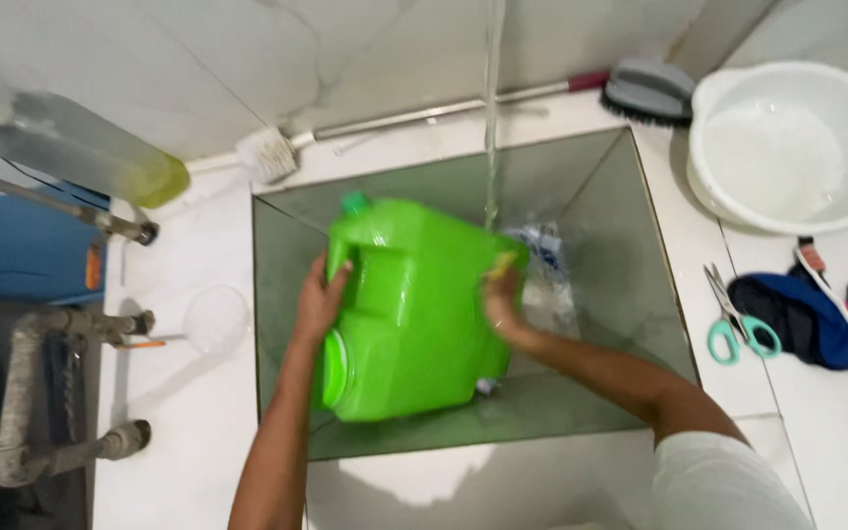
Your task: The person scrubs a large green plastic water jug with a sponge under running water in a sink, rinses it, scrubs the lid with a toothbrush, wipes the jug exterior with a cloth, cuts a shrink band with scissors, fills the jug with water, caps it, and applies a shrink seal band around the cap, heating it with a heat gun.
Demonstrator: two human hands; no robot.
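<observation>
A white basin (787,147), scissors (735,319) and brushes lay on the counter (198,412) right of the hands. The left hand (321,299) and right hand (501,304) clasped a green jug (409,314) between them, over the sink (601,196), under running water (491,108).

Bright, even light falls from above, washing the white basin (792,147) at far right almost to glare and sheening the green jug (409,304), with soft shadows inside the sink (640,285), while the bottle (80,147) at far left is blurred.
</observation>
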